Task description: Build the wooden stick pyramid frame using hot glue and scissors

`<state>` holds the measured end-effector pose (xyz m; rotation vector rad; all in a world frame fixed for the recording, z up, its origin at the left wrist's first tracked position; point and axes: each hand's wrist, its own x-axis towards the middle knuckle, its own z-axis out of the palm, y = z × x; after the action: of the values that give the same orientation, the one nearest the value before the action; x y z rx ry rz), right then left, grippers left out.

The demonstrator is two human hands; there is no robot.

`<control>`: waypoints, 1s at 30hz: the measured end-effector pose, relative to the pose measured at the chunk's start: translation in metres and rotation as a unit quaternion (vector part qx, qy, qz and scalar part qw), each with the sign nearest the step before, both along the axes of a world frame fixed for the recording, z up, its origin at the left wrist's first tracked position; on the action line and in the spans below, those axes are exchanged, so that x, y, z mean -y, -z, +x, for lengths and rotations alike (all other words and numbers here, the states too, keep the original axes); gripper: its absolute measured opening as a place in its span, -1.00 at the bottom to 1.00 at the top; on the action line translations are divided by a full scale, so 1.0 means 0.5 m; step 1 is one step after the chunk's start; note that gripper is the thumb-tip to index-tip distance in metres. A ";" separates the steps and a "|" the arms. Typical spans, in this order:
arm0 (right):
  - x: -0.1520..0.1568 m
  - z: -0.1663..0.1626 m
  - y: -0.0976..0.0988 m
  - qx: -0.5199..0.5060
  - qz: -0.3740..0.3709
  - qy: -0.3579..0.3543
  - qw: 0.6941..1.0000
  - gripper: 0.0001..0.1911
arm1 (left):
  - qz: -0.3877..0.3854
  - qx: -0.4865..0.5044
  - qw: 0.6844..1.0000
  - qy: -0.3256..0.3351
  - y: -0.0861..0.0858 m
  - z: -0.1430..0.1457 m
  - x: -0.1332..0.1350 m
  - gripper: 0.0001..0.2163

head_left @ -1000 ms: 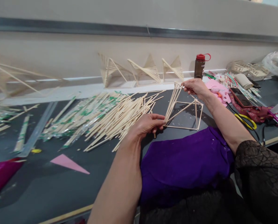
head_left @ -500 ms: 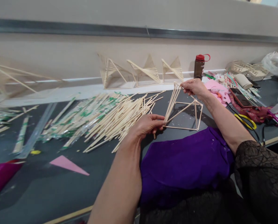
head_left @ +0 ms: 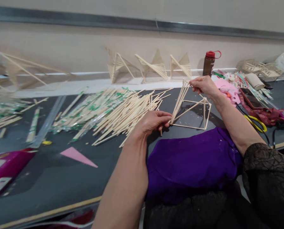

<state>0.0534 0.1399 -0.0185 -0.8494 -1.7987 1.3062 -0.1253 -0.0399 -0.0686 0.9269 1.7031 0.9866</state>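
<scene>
A small frame of thin wooden sticks [head_left: 188,126] stands on the dark table, with a slanting fan of sticks [head_left: 179,101] on its left side. My left hand [head_left: 156,121] pinches at the fan's lower end, by the frame's near left corner. Up at the fan's top, my right hand [head_left: 203,85] has thumb and fingers closed on the tip of a stick. Just left of the frame lies a heap of loose wooden sticks [head_left: 130,116]. Which sticks are joined at the pinched ends is too small to tell.
Finished-looking stick models [head_left: 151,68] line the wall. Wrapped sticks [head_left: 89,106], a pink paper triangle [head_left: 78,156] and a magenta packet [head_left: 8,170] lie leftward. A red-capped bottle [head_left: 208,65], yellow-handled scissors [head_left: 255,124] and a phone [head_left: 251,98] are rightward. Purple cloth [head_left: 192,162] covers my lap.
The whole view has shifted slightly, so things appear lower-left before and further right and up now. Both hands keep their hold on the fan of sticks.
</scene>
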 end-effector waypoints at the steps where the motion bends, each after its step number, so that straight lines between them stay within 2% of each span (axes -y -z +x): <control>1: -0.001 0.001 0.001 0.000 0.003 0.000 1.000 -0.81 | 0.005 0.002 1.000 -0.002 -0.001 -0.001 0.002 -0.86; 6: -0.007 0.003 0.002 -0.007 -0.002 -0.002 1.000 -0.84 | -0.003 -0.007 1.000 -0.021 -0.008 0.001 0.008 -0.83; 15: -0.019 0.007 0.007 -0.010 -0.001 -0.009 1.000 -0.89 | -0.025 -0.034 0.999 0.009 -0.021 0.010 0.011 -0.72; 24: -0.024 0.008 0.013 -0.012 0.004 -0.011 1.000 -0.91 | -0.040 -0.140 0.988 0.053 -0.027 0.011 0.012 -0.56; 30: -0.022 0.007 0.010 -0.005 0.001 -0.011 1.000 -0.89 | -0.038 -0.176 0.982 0.055 -0.026 0.015 0.012 -0.56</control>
<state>0.0569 0.1511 -0.0235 -0.8224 -1.8069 1.3204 -0.1178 -0.0459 -0.0555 1.1841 1.9418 0.7079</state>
